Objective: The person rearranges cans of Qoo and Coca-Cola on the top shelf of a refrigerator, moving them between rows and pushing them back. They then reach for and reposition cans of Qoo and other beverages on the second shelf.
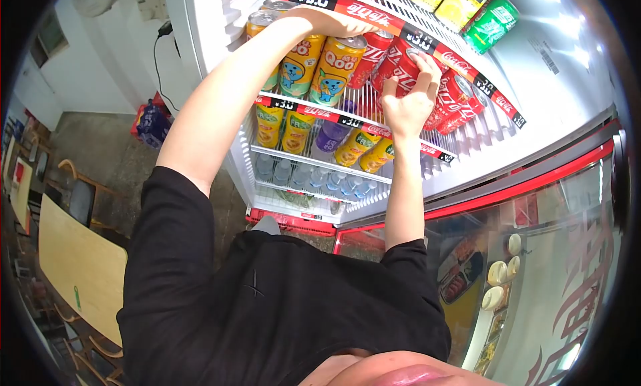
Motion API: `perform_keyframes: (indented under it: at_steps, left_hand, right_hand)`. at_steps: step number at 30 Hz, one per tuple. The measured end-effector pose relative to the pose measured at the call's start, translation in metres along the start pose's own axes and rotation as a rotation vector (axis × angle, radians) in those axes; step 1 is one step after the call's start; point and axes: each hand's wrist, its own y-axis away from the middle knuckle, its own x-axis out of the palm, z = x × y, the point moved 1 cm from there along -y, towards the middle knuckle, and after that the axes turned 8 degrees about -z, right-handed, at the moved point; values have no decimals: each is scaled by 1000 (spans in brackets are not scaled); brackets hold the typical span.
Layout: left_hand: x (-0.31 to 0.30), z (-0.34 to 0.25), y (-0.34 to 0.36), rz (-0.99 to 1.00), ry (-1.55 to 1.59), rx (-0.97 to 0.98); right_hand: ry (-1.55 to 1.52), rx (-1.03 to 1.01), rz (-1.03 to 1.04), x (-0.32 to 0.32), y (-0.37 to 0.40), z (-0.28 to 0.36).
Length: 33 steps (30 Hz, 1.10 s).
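Note:
Inside an open drinks fridge, my right hand (410, 105) has its fingers and thumb around a red Coca-Cola can (404, 68) in the upper can row. My left hand (337, 24) reaches in just under the upper price strip, its fingers stretched flat over the can tops; the strip partly covers it. Below that hand stand orange Qoo cans (338, 71), upright and side by side. More red cola cans (461, 104) lean at the right end of this row.
A price strip (374, 15) fronts the shelf above, with yellow cans and a green can (491, 24). Lower shelves hold yellow cans (270, 125) and water bottles (300, 175). The fridge door (534, 185) stands open at right. Wooden tables (80, 266) are at left.

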Motion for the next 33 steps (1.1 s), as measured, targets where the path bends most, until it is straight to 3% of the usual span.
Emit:
perform_keyframes:
  at_steps: [6,13,17,22,27,29,33]
  left_hand:
    - [0,4,2,2,23,-2]
    - [4,3,3,13,48,6]
    - [1,4,2,11,47,10]
    - [-7,10,-1,-2,44,-1]
    - [3,18,3,19,54,-33]
    - [18,17,9,58,64,-38]
    - [32,14,12,104,63,-36]
  right_hand:
    - [-63,51,22,-14,-4,-4]
    - [-389,302,103,-11,5,4]
    - [-567,418,254,1,8,-2]
    - [-626,328,191,3,9,-6]
    - [-915,633,283,7,24,-41]
    - [-868,861,399,0,22,-35]
    - [-979,937,544,-1,24,-35]
